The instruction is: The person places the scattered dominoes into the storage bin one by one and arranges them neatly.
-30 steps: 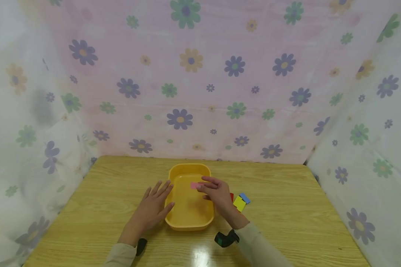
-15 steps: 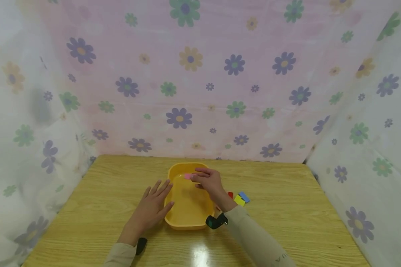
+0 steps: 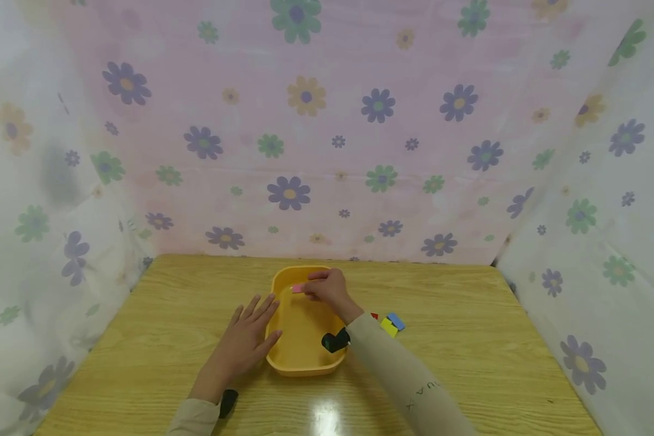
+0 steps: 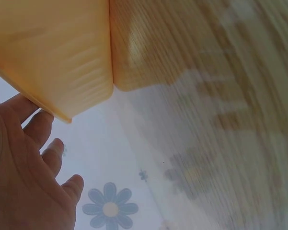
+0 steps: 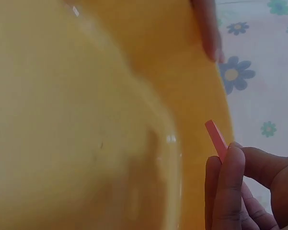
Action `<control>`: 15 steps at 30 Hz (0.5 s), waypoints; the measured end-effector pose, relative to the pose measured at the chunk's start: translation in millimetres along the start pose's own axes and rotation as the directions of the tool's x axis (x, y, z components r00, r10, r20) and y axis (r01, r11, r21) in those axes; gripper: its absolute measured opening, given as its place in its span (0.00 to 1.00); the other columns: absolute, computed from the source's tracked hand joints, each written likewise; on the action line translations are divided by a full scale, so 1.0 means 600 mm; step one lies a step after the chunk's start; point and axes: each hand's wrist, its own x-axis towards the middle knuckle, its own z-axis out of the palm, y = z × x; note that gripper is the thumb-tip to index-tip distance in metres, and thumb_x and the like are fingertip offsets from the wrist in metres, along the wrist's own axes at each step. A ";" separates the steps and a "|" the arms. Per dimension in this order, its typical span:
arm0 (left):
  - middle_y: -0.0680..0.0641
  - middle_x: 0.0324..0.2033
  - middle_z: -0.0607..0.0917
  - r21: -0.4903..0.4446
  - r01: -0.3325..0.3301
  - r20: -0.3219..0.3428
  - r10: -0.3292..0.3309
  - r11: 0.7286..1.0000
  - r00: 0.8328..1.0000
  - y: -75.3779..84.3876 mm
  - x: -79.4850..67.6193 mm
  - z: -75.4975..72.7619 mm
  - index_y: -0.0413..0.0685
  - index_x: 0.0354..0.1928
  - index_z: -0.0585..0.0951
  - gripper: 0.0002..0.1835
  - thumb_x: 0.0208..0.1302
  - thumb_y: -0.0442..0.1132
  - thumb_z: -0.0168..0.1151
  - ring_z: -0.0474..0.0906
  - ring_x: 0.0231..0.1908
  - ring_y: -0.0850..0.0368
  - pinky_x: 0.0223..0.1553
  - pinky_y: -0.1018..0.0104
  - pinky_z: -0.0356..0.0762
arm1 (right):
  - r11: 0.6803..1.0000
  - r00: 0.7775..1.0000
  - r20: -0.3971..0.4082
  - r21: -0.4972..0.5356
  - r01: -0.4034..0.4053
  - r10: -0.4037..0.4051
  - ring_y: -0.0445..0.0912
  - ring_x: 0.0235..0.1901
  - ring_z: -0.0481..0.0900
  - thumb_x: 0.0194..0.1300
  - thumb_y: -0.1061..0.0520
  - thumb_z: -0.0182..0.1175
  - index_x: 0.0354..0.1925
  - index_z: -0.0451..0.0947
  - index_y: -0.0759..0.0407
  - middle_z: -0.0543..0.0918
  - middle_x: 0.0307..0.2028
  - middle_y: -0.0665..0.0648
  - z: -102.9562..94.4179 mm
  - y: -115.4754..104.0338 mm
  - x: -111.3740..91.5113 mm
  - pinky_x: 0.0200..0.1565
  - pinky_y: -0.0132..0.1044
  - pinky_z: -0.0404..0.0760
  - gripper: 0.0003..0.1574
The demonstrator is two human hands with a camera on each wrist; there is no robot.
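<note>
A yellow plastic basin [image 3: 305,370] stands on the table. My right hand [image 3: 329,289] is over its far end and pinches a small flat pink block [image 3: 297,289] between thumb and fingers. In the right wrist view the pink block [image 5: 215,139] juts up from the fingertips, with the basin's inner wall [image 5: 191,105] behind it. My left hand [image 3: 245,339] lies with fingers spread at the basin's left rim. From below, the left wrist view shows the fingers [image 4: 38,127] touching that rim.
Right of the basin, partly behind my right forearm, lie a yellow block [image 3: 389,327], a blue block [image 3: 396,321] and a red block [image 3: 374,316]. A flowered curtain [image 3: 332,121] surrounds the wooden table [image 3: 469,351] at the back and sides.
My right hand has moved left and away from me with the pink block, toward the basin's far left corner. The left hand stays at the rim.
</note>
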 end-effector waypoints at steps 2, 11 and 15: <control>0.45 0.77 0.63 0.006 0.000 0.000 0.000 1.000 1.000 0.000 0.001 0.001 0.44 0.76 0.67 0.34 0.75 0.53 0.57 0.55 0.77 0.35 0.73 0.30 0.50 | 0.999 1.000 -0.023 -0.039 0.003 -0.004 0.52 0.31 0.90 0.58 0.64 0.75 0.52 0.80 0.76 0.87 0.40 0.67 0.004 0.001 0.005 0.42 0.46 0.89 0.26; 0.46 0.77 0.63 0.020 -0.012 0.010 0.012 1.000 1.000 0.000 0.001 0.003 0.46 0.76 0.66 0.34 0.75 0.53 0.56 0.54 0.77 0.36 0.73 0.30 0.50 | 0.948 0.994 -0.085 -0.316 0.035 -0.065 0.45 0.26 0.84 0.52 0.62 0.78 0.43 0.83 0.71 0.86 0.35 0.63 0.019 0.016 0.020 0.35 0.37 0.87 0.22; 0.46 0.77 0.63 0.020 -0.009 0.010 0.009 1.000 1.000 0.007 -0.001 0.001 0.45 0.76 0.67 0.34 0.74 0.52 0.58 0.55 0.77 0.36 0.73 0.31 0.50 | 0.924 0.989 -0.112 -0.380 0.048 -0.097 0.47 0.27 0.80 0.49 0.65 0.77 0.36 0.83 0.70 0.84 0.30 0.60 0.019 0.019 0.011 0.33 0.36 0.83 0.16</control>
